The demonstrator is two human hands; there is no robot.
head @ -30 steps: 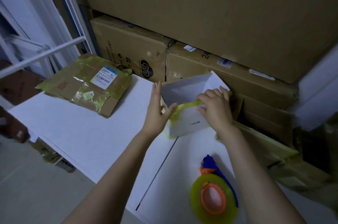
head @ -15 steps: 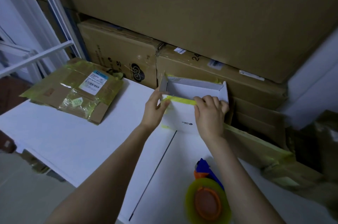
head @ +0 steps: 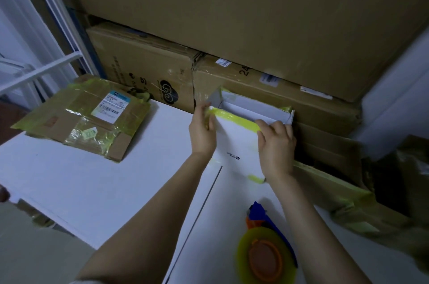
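Note:
A small white cardboard box stands on the white table, its open top facing the stacked cartons. A strip of yellow tape runs along its near upper edge. My left hand pinches the strip's left end at the box corner. My right hand lies over the box's right side, its fingers curled on the strip's right end. More yellow tape shows at the box's lower right corner.
A yellow tape roll in an orange and blue dispenser lies near me on the table. A flattened brown parcel with a label lies at the left. Large cartons are stacked behind, and flattened cardboard lies to the right.
The box has been turned from tilted up to lying with its printed face toward me. Both hands have moved apart to the two ends of the tape strip.

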